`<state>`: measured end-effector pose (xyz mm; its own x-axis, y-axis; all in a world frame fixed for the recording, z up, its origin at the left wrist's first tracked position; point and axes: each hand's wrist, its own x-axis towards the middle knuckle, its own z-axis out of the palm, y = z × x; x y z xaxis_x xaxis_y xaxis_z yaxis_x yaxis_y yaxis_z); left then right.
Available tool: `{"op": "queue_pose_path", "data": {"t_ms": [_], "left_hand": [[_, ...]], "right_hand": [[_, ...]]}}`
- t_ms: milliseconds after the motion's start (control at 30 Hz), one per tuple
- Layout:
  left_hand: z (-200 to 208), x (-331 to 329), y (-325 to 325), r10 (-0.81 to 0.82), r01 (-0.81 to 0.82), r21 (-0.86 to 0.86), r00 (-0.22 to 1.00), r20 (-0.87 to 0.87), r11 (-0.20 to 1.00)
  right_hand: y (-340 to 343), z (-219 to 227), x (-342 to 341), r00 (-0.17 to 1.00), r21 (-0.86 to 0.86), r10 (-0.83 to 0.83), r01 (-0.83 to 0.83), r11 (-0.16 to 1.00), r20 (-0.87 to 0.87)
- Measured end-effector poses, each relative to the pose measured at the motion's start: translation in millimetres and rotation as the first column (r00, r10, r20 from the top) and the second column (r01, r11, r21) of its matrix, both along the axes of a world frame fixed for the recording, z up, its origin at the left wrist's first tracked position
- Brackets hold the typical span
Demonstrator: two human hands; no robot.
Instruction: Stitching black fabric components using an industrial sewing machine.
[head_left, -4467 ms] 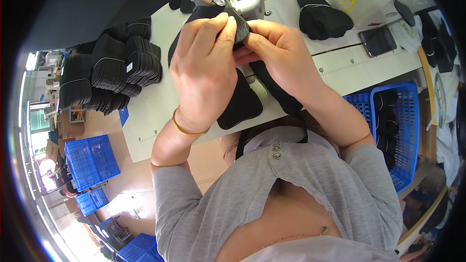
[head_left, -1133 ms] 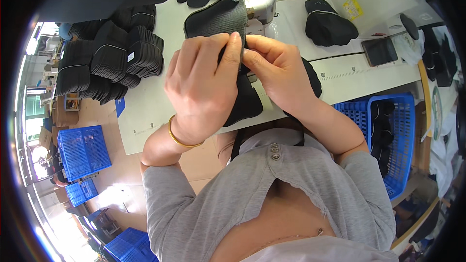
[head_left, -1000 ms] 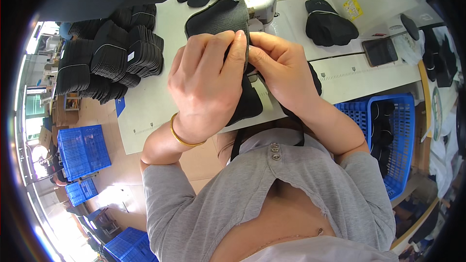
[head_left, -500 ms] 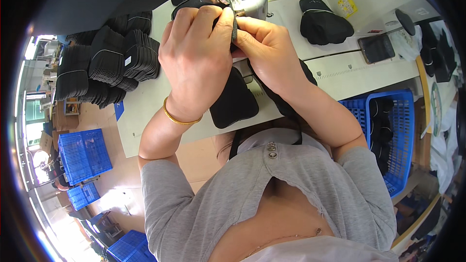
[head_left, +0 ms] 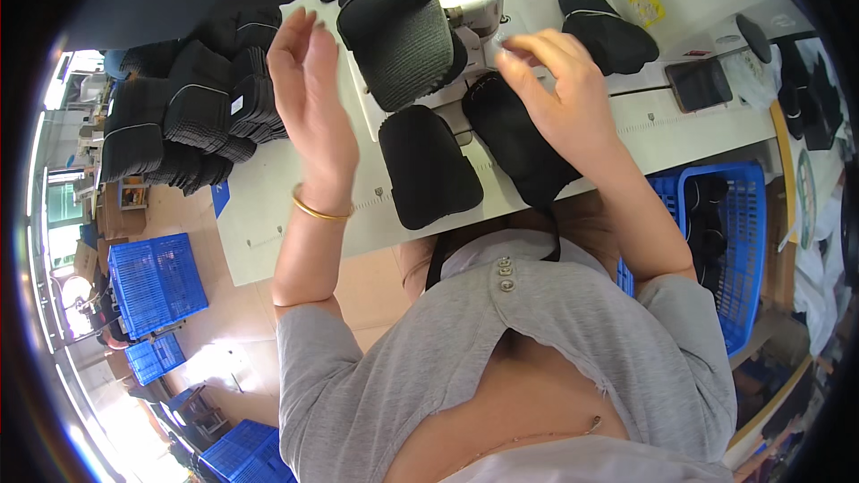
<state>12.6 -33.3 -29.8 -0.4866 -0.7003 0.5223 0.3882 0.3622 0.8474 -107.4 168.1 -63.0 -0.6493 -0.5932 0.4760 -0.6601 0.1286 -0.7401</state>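
A black ribbed knit piece (head_left: 403, 54) hangs at the sewing machine (head_left: 474, 2), its upper end under the machine head. To the left of it my left hand (head_left: 313, 98) is raised, fingers extended and holding nothing. My right hand (head_left: 564, 94) is open right of the machine, thumb and fingers apart, above a black fabric piece (head_left: 510, 130) that it partly covers. Another black piece (head_left: 429, 168) with rounded ends lies flat near the table's front edge, between my forearms.
Stacked bundles of black pieces (head_left: 192, 103) stand at the left. A tied black bundle (head_left: 608, 31) and a phone (head_left: 698, 85) lie on the white table (head_left: 268, 250) at the right. A blue basket (head_left: 747, 259) holds black bundles; more blue crates (head_left: 157, 282) are on the floor.
Both hands have let go of the black piece at the machine and moved apart, the left one leftward and the right one rightward. The ribbed piece now shows fully between them.
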Motion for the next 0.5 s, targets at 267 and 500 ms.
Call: {"op": "queue_pose_path", "data": {"t_ms": [267,500], "left_hand": [[-13.9,-73.5,-130.1,-0.286,0.362,-0.155,0.885,0.367,0.919],[-35.1,-77.9,-112.5,0.139,0.269,-0.698,0.872,0.469,0.663]], "right_hand": [[24.1,-50.9,25.1,0.977,0.313,-0.149,0.191,0.930,-0.153],[9.8,-63.1,36.0,0.946,0.179,-0.236,0.278,0.944,-0.221]]}}
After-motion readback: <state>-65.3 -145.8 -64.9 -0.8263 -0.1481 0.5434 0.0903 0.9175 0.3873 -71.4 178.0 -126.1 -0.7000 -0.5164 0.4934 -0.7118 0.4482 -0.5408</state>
